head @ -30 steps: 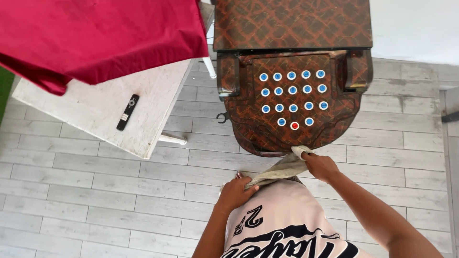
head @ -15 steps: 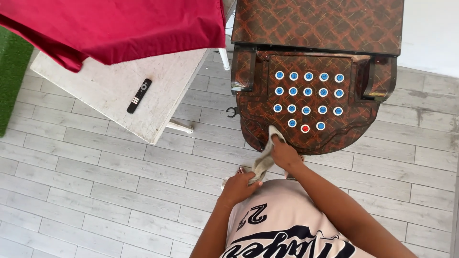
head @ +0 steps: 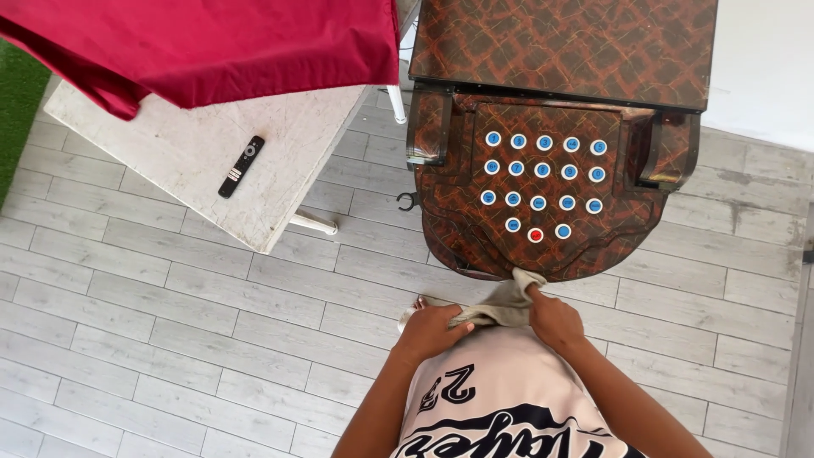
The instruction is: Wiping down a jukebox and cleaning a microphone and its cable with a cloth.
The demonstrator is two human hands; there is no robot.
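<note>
Head view, looking straight down: a person in a pale jersey with dark lettering grips a beige cloth [head: 500, 307] in both hands, just in front of a brown patterned cabinet [head: 543, 161]. The left hand [head: 428, 329] is curled shut around the near end of the cloth, fingers wrapped over the bunched fabric close to the body. The right hand [head: 553, 318] is clenched on the far end, pinching the cloth where a corner of it pokes up and touches the cabinet's rounded front edge. The cloth hangs taut and crumpled between the two fists.

On the cabinet's sloping panel sit rows of round blue buttons [head: 543, 170] and a single red button [head: 535, 235] in the nearest row, just beyond the cloth's tip. To the left stands a white table [head: 182, 170] bearing a black remote control [head: 241, 166], with a crimson cloth [head: 203, 47] draped over its far side. Grey plank flooring [head: 170, 339] runs beneath.
</note>
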